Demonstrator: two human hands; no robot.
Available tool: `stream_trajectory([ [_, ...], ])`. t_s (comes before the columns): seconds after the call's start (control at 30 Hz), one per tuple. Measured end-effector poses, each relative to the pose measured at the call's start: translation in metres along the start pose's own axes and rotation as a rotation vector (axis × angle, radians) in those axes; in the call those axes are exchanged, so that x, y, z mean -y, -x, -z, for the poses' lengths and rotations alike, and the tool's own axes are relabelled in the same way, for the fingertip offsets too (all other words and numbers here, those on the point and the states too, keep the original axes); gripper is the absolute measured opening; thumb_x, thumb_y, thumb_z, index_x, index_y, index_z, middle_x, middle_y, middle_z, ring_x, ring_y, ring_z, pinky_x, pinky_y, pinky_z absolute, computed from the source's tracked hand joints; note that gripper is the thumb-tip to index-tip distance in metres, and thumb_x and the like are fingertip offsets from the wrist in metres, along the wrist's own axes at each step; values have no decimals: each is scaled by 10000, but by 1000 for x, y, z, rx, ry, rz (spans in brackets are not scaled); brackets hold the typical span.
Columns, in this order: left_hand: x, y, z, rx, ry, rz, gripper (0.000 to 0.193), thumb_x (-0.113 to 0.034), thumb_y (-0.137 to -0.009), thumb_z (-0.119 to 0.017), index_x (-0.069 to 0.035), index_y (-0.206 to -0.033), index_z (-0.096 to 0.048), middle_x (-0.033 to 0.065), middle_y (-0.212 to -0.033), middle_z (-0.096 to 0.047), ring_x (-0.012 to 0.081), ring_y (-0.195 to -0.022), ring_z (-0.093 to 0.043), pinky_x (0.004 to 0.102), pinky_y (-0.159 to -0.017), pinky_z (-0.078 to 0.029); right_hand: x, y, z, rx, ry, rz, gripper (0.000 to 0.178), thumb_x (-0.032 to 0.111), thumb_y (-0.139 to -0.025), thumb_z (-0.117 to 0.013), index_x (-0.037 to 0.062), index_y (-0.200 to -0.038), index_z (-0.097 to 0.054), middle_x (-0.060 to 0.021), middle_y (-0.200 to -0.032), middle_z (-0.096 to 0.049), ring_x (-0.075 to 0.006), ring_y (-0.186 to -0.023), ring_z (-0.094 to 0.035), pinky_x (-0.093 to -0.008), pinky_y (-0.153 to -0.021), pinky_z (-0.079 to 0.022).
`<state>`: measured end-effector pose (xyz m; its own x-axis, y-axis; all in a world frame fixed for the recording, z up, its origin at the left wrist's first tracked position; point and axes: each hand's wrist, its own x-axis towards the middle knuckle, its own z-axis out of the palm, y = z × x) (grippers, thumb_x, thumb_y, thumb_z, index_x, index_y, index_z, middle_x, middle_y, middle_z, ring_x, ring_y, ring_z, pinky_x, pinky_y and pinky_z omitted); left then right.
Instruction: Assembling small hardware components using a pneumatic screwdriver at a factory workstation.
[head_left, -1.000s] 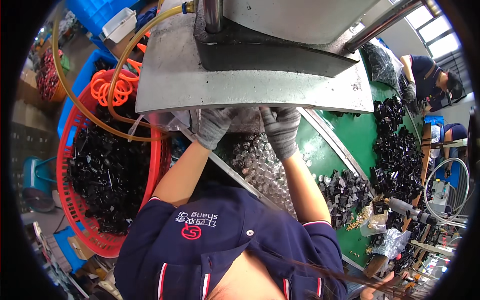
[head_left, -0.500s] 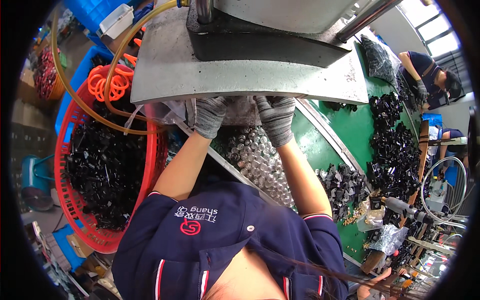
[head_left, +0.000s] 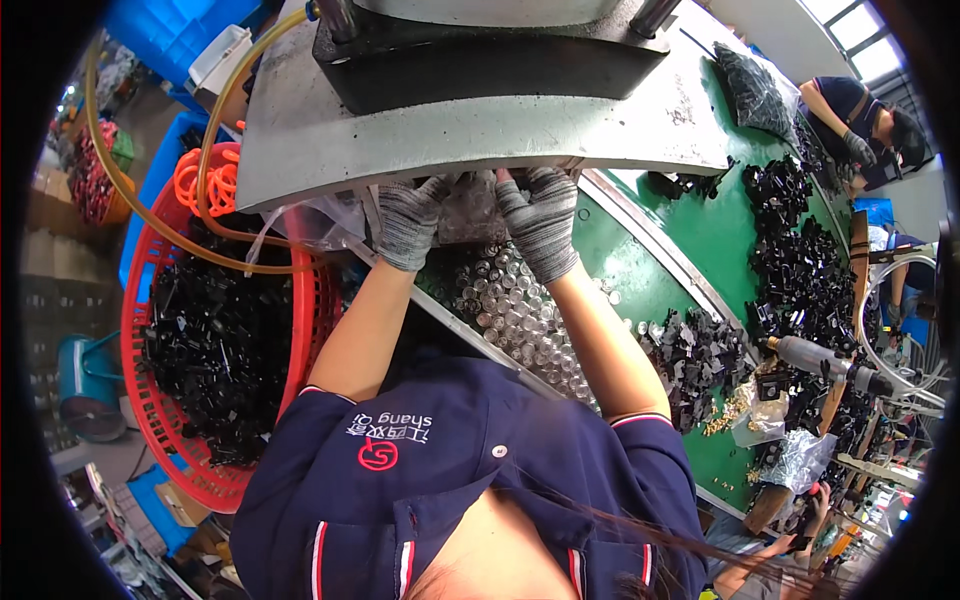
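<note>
1. Head view, nearest first: both forearms reach away from the body, passing either side of a heap of small clear round pieces (head_left: 520,310) on the green table (head_left: 620,260). Good practice would be to hold the wrists high enough to spare this loose heap a knock.

2. Just beyond the heap, a dull grey block (head_left: 470,215) sits between the hands, partly under the edge of a thick metal plate (head_left: 470,140). Its far side is hidden, so a steady, even touch from both sides seems wise.

3. The left hand (head_left: 405,225), in a grey knitted glove, is partly curled, its thumb angled inward beside the block. Its fingertips pass under the plate, so I cannot tell whether it grips anything.

4. The right hand (head_left: 543,220), gloved alike, is half open with its thumb standing apart from the curled fingers. Whether it holds something under there cannot be told either.

5. Above the hands, the plate carries a heavy black block (head_left: 480,75). With the fingertips out of sight, slow movements and a clear way back out look safest.

6. Off to the left, a red basket (head_left: 302,340) holds black parts (head_left: 215,350); a yellowish hose (head_left: 140,205) loops over it, best left free of the left sleeve.

7. Farthest right, a co-worker (head_left: 850,110) leans in near more black pieces (head_left: 800,270).
</note>
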<state>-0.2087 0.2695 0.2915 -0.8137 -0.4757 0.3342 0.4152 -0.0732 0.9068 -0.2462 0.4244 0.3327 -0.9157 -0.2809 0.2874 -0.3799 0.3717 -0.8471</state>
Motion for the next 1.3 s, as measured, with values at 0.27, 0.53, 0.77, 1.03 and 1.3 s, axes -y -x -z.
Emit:
stream_trajectory([
  [0.27,-22,6,9,207,-300,38,420,-126,-777,-767,6,-1126,-574,84,-990,-644,154,-847,-630,285,-763,-531,-5,12,-5,-139,-120,133,193,96,-832,-664,-31,-978,-660,-103,-840,-647,-129,-698,-613,-248,-635,-498],
  [0.53,-46,49,-10,133,225,175,512,-68,-780,-733,-35,-1235,-502,72,-1136,-587,138,-1020,-575,277,-864,-495,23,45,30,-6,-598,-158,299,107,-824,-663,-12,-1096,-632,-87,-855,-651,-144,-782,-607,-259,-719,-490],
  [0.77,-79,66,-31,558,-569,-119,633,-68,-741,-712,-51,-1318,-451,121,-1177,-575,262,-1062,-584,311,-931,-457,14,53,67,121,-693,-328,384,188,-871,-635,-9,-1192,-561,-100,-941,-645,-105,-653,-602,-212,-531,-479],
  [1.03,-179,65,83,315,-892,-1,300,-60,-804,-626,4,-1096,-616,120,-1078,-642,224,-952,-643,315,-838,-504,-122,39,133,-397,-1043,-489,285,220,-939,-515,29,-1147,-552,-160,-975,-646,-188,-684,-638,-278,-534,-523],
  [1.3,-75,114,382,-94,-937,412,415,-129,-893,-595,14,-1271,-498,110,-1233,-564,212,-1093,-565,316,-946,-450,-126,54,105,-675,-1068,-431,292,134,-922,-534,45,-1199,-525,-132,-991,-611,-215,-793,-624,-349,-654,-554],
])
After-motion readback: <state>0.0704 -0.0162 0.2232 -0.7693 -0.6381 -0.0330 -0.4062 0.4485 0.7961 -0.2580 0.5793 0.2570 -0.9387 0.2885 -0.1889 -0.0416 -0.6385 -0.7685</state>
